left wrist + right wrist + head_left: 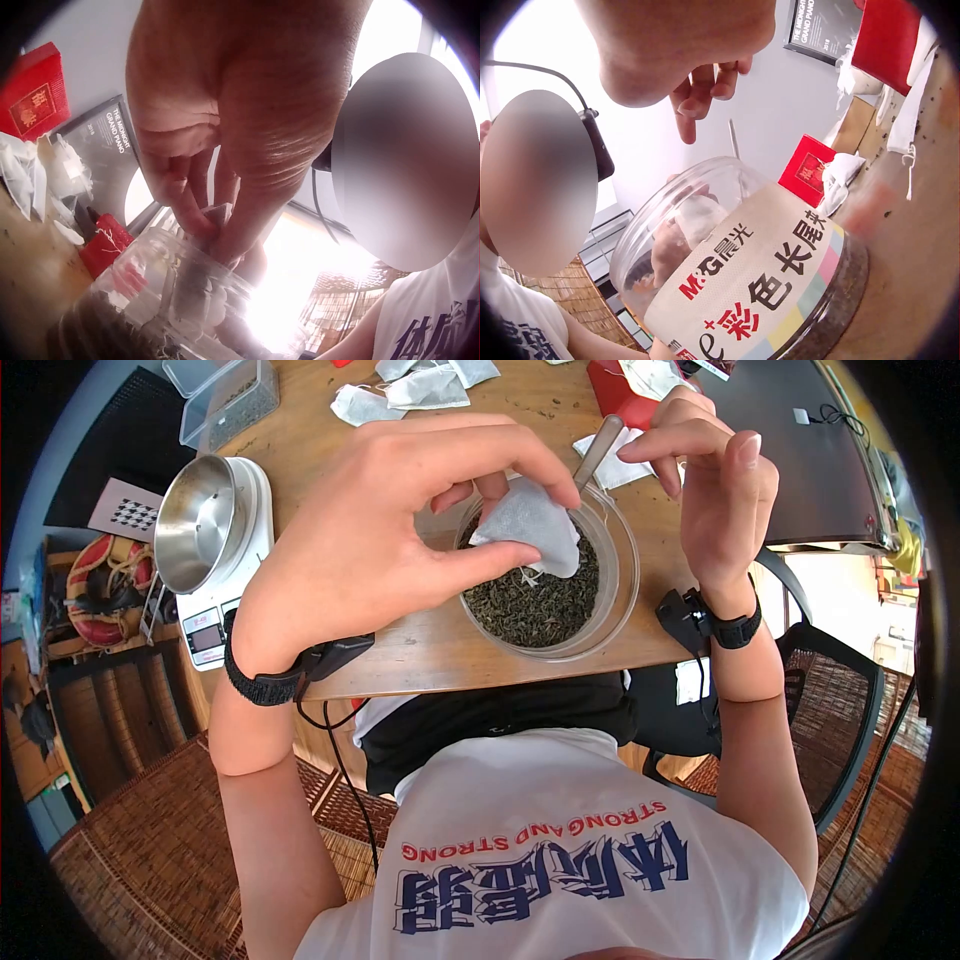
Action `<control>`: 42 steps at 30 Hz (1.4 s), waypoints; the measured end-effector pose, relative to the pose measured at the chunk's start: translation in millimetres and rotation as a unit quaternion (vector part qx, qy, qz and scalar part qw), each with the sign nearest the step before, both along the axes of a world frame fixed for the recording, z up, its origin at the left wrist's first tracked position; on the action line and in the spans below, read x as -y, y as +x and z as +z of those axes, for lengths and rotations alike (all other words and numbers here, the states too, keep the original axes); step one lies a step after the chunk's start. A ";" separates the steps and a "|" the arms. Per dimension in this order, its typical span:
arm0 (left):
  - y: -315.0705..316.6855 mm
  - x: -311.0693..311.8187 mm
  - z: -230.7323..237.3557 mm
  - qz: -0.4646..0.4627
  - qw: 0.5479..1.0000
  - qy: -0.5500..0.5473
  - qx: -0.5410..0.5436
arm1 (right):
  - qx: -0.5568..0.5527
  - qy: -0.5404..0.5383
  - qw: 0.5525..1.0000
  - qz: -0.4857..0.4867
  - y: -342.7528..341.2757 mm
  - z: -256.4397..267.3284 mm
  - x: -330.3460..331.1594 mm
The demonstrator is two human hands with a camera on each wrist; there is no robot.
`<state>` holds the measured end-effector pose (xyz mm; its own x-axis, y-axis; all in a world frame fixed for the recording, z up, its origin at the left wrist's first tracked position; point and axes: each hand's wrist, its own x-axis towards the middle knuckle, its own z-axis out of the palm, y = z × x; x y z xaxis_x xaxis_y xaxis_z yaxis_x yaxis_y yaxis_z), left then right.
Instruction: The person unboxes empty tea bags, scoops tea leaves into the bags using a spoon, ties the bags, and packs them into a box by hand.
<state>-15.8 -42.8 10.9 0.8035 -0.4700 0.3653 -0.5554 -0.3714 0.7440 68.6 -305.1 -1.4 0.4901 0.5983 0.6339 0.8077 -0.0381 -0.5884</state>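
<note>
My left hand (400, 510) pinches a white tea bag (535, 525) between thumb and fingers, over the mouth of a clear round plastic jar (625, 605). Dark dried tea leaves (530, 615) lie inside the jar, and a short string hangs by the bag's lower edge. A metal handle (598, 452), like a spoon's, slants out past the far rim; its lower end is hidden. To the right of that handle my right hand (720, 490) is raised with fingers loosely bent, holding nothing. The right wrist view shows the jar's printed label (750, 285).
A white kitchen scale (255, 510) with a steel bowl (195, 525) stands at left on the wooden table (400, 660). Behind are several filled tea bags (425, 388) and a clear plastic box (230, 405). A red box (625, 400) sits at the back right.
</note>
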 end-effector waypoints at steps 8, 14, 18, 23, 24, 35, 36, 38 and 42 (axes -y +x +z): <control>1.1 1.1 0.0 0.007 0.999 -0.040 0.018 | 0.005 -0.015 1.000 -0.008 -2.5 0.5 -3.0; -0.3 1.5 -0.3 -0.012 0.999 -0.025 0.019 | 0.009 -0.010 1.000 -0.009 -3.3 0.9 -5.4; -2.9 -1.5 8.0 0.024 0.999 -0.010 0.030 | 0.059 -0.040 0.997 0.001 -3.1 2.8 -5.1; -4.2 6.1 1.8 0.004 1.000 -0.016 0.012 | 0.068 -0.060 0.996 0.010 -3.4 3.5 -7.2; -4.1 6.8 2.7 0.004 0.999 -0.036 0.010 | 0.074 -0.065 0.995 0.002 -4.4 4.2 -8.3; -5.0 11.0 -2.9 0.002 0.981 -0.194 -0.001 | 0.131 -0.062 0.989 -0.008 -11.8 0.9 -16.5; -2.2 5.9 -2.4 -0.028 0.985 -0.171 -0.003 | 0.114 -0.077 0.990 -0.008 -14.2 2.5 -15.6; 7.6 6.8 -13.6 -0.065 0.969 -0.238 0.002 | 0.089 -0.107 0.990 -0.008 -16.5 2.3 -12.1; 19.2 11.2 -29.1 -0.108 0.939 -0.324 0.039 | 0.041 -0.070 0.996 0.033 -19.7 -7.1 -17.1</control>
